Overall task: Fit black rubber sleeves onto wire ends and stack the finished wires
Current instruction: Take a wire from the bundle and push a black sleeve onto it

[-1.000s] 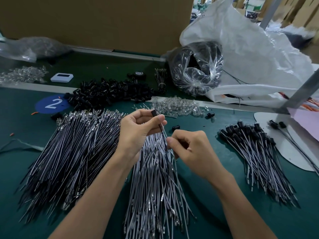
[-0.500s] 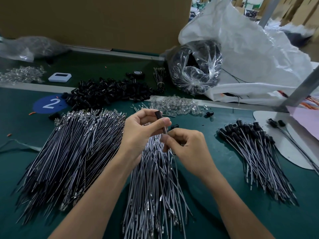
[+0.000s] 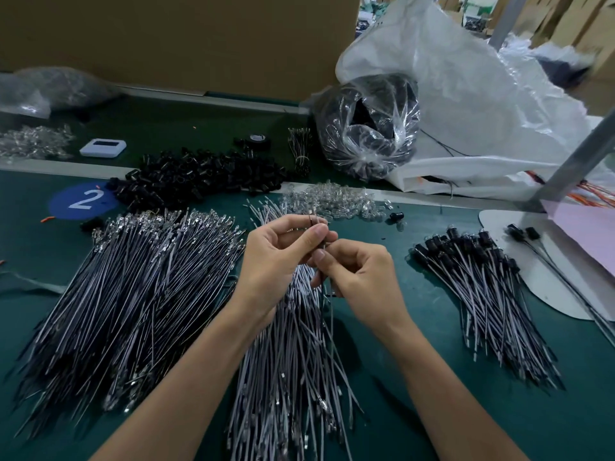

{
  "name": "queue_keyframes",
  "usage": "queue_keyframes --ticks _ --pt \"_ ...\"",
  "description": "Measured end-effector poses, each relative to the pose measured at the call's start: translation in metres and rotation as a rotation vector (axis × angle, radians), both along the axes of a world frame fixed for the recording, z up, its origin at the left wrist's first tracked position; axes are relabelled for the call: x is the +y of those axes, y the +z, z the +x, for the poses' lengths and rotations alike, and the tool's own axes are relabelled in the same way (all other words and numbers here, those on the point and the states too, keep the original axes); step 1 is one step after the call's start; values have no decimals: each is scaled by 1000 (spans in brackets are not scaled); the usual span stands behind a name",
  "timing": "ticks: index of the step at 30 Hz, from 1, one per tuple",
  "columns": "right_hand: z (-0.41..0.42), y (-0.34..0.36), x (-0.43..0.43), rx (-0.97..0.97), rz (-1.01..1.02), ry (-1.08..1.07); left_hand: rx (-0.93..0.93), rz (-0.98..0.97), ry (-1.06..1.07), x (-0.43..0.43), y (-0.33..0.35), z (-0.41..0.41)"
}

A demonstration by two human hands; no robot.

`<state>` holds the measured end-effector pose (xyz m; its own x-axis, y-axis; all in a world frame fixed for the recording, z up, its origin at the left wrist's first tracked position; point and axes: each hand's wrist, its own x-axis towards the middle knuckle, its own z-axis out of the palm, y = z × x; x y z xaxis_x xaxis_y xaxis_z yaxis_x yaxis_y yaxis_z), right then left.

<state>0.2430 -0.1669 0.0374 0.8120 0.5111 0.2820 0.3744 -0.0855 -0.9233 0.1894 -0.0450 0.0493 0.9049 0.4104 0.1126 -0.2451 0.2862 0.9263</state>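
Black rubber sleeves [image 3: 199, 176] heaped behind bare wires [image 3: 133, 294], finished wires [image 3: 482, 294] stacked right; above middle bundle [image 3: 293, 361], left hand [image 3: 279, 257] pinches sleeve [image 3: 312, 224], touching right hand [image 3: 359, 277] pinching wire [image 3: 331, 314] hanging below.

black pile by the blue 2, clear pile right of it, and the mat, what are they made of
Black pile: small tubes, likely rubber or soft plastic; dull black with faint sheen.
Clear pile: glass or hard clear plastic; see-through with bright glints. Which one, I cannot tell.
Mat: looks like rubber or vinyl; flat dark green, matte, lightly scuffed.
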Motion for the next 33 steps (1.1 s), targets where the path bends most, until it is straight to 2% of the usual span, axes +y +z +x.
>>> queue_keyframes --ticks 6,14,18,25,33 --pt "-3 2 0 -5 58 -4 -19 13 -15 2 3 -1" --pt "-6 5 1 -15 17 1 -87 -97 92 10 4 -1" --pt "-5 4 0 -25 11 7 -95 -75 83 10 4 -2" --pt "-3 3 0 -47 -5 26 -88 -148 76 11 4 0" --pt "-3 2 1 9 47 7 -95 -160 61 15 3 0"
